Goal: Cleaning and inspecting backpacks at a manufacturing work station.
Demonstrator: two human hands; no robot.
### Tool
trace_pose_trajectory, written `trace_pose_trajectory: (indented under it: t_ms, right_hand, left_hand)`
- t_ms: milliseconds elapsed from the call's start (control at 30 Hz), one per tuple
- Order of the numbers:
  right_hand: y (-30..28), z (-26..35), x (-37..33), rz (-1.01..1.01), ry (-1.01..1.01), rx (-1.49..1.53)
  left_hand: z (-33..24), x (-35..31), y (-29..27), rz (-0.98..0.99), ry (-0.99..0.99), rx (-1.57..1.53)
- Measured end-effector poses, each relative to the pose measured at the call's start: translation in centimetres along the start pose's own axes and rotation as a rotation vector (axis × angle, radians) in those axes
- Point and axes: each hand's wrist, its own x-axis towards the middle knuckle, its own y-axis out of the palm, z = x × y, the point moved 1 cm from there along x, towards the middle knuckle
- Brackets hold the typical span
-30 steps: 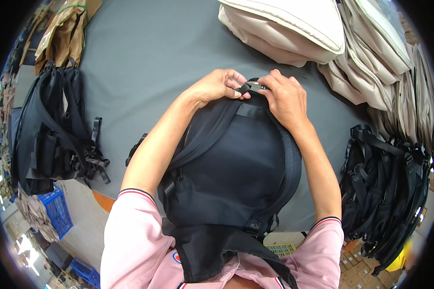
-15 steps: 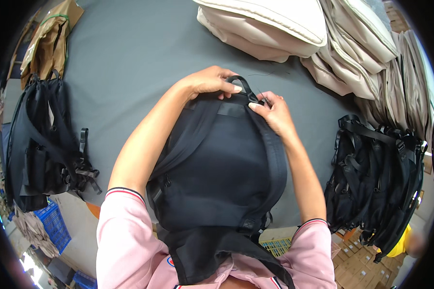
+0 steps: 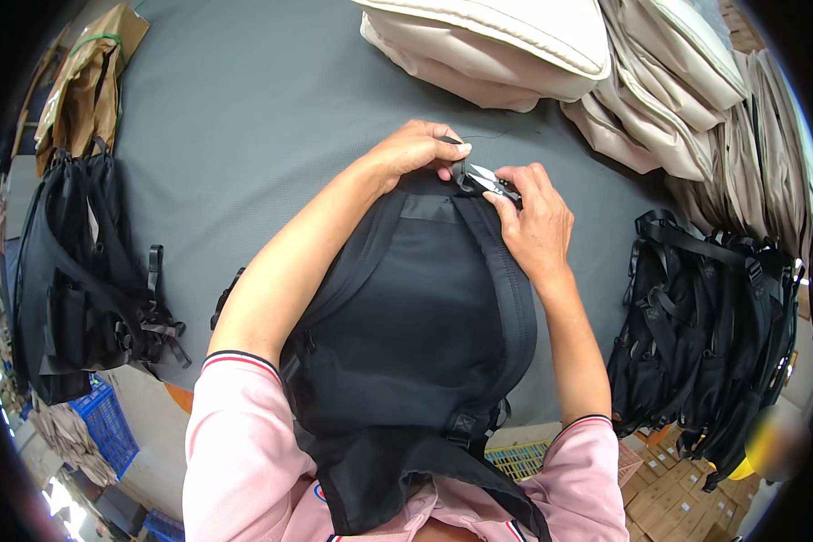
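A black backpack (image 3: pixel 406 298) lies before me on the grey table, its shoulder straps upward and its top end away from me. At that top end my left hand (image 3: pixel 422 150) pinches the loop handle (image 3: pixel 463 172). My right hand (image 3: pixel 535 217) is closed around small thread snips (image 3: pixel 494 182). Their two pale blades are apart and point at the base of the handle, close to my left fingertips. Whether a thread lies between the blades is too small to tell.
Cream bags (image 3: pixel 488 54) are heaped at the far right of the grey table (image 3: pixel 226 117). Black backpacks hang over the left edge (image 3: pixel 72 271) and the right edge (image 3: pixel 696 334). A brown paper bag (image 3: pixel 86 90) stands far left. Another person in yellow (image 3: pixel 742 470) is at lower right.
My right hand has turned, and the snips' blades now show at the handle. My left hand has shifted slightly right and folded the handle over. The backpack's top has straightened.
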Motion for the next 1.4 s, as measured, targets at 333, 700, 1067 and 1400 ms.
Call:
trace_pose_trajectory:
  t_ms: [333,700,1067,1400]
  right_hand:
    - [-1.3,0.6,1.9,0.112,-0.258,-0.168]
    - [-0.4,-0.7,2.1,0.114,-0.086,0.016]
    - [1.2,-0.9,-3.8,0.389,0.666,1.098]
    - [2.2,1.2,-7.0,0.358,0.732,1.132]
  left_hand:
    - [-0.2,-0.4,0.5,-0.060,0.055,0.026]
    - [0.3,-0.4,-1.0,-0.149,0.213,-0.019]
    - [1.7,-12.9,-1.0,-0.591,-0.040,0.875]
    - [0.8,-13.6,2.1,-0.744,0.642,1.401]
